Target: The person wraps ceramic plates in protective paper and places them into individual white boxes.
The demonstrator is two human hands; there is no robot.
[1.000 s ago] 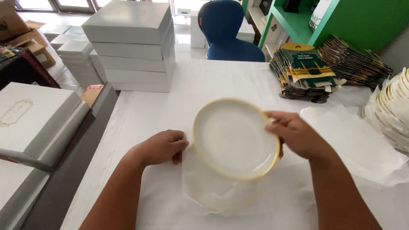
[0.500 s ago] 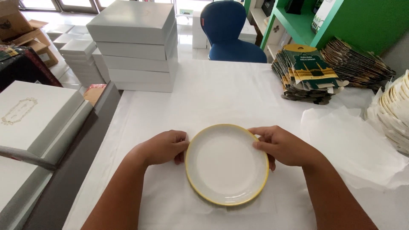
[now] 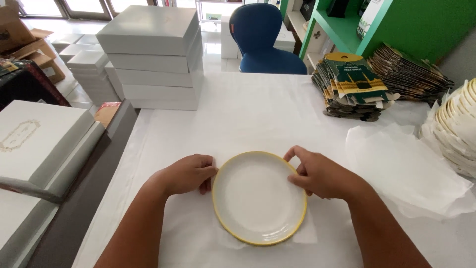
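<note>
Plate (image 3: 259,198) lies flat between both hands, left (image 3: 186,173) and right (image 3: 317,173) touching its rim.

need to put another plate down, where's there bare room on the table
Bare stretch of table between the plate, the white boxes and the flat cartons. Crowded on the right: loose paper and stacked plates.

Glossy ceramic plate (image 3: 259,198), matt tissue paper (image 3: 404,168)
</note>
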